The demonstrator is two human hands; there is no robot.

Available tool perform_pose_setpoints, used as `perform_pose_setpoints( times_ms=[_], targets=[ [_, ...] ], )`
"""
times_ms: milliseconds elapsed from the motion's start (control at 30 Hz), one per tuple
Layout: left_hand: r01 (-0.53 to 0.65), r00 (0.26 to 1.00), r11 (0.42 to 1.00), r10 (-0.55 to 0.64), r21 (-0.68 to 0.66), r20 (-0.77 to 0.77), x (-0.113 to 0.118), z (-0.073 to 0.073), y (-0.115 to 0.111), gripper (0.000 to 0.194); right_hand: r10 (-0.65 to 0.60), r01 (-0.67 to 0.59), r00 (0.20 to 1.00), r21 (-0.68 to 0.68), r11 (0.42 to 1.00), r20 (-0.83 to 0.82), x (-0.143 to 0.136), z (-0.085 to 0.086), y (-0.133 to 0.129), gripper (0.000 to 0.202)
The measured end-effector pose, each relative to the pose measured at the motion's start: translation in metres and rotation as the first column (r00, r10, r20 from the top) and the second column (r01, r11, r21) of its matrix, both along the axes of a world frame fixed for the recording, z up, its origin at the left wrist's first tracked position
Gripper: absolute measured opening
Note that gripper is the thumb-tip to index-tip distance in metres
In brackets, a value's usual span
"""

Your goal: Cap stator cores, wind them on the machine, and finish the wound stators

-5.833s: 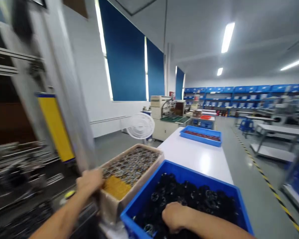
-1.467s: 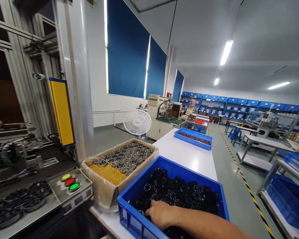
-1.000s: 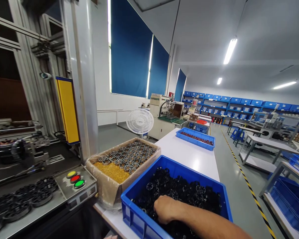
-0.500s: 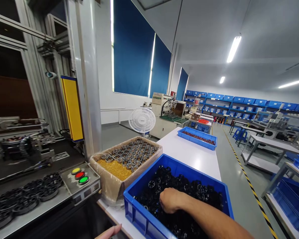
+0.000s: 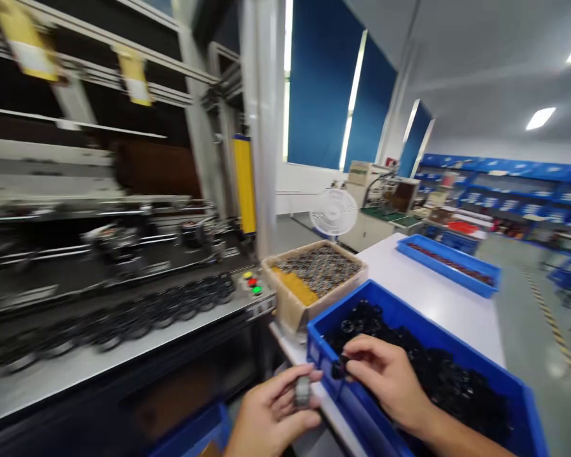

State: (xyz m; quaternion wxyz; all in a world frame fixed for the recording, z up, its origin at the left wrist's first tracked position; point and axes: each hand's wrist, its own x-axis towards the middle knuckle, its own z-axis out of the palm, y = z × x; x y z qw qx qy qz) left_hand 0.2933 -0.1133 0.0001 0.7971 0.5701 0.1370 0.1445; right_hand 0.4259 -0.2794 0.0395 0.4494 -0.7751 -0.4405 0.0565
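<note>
The left hand (image 5: 272, 412) is by the tabletop's (image 5: 423, 285) left edge, palm inward, thumb and fingers curled in a grip. The right hand (image 5: 385, 381) pinches thumb against fingers, knuckles up, its bare forearm (image 5: 459, 435) slanting toward the lower right.

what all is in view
held piece: 1, grey, left grip
small part: apparently 1, black, right grip
bin: 1, blue, right
bin parts: many, black, inside
carton: 1, brown, beside bin
carton parts: many, grey, inside
table: 1, white, right
tray: 1, blue, on table
fan: 1, white, behind carton
buttons: 3, yellow/red/green, centre
machine: 1, grey, left
aligned parts: many, black, left
blinds: 3, blue, top centre
left grip: 1, bare, low centre
right grip: 1, bare, over bin
</note>
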Motion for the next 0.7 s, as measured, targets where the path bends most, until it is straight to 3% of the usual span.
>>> perform_pose_setpoints(
  times_ms=[133, 233, 467, 700],
  targets=[
    [0.107, 0.991, 0.992, -0.101, -0.067, 0.090, 0.005, -0.004, -0.006, 0.066, 0.164, -0.145, 0.982, 0.184, 0.972, -0.092, -0.016, 0.001, -0.003, 0.015],
    [0.127, 0.986, 0.986, -0.113, -0.107, 0.125, 0.004, -0.006, -0.012, 0.063, 0.174, -0.177, 0.984, 0.220, 0.959, 0.031, -0.021, -0.004, 0.000, 0.011],
    [0.164, 0.967, 0.981, -0.138, -0.107, 0.216, 0.000, 0.001, -0.014, 0.056, 0.239, -0.320, 0.861, 0.113, 0.940, 0.450, -0.025, -0.006, 0.002, 0.045],
    [0.183, 0.968, 0.966, -0.145, -0.180, 0.207, -0.003, -0.005, -0.012, 0.056, 0.201, -0.277, 0.771, 0.034, 0.960, 0.604, -0.022, -0.014, 0.000, 0.042]
  ],
)
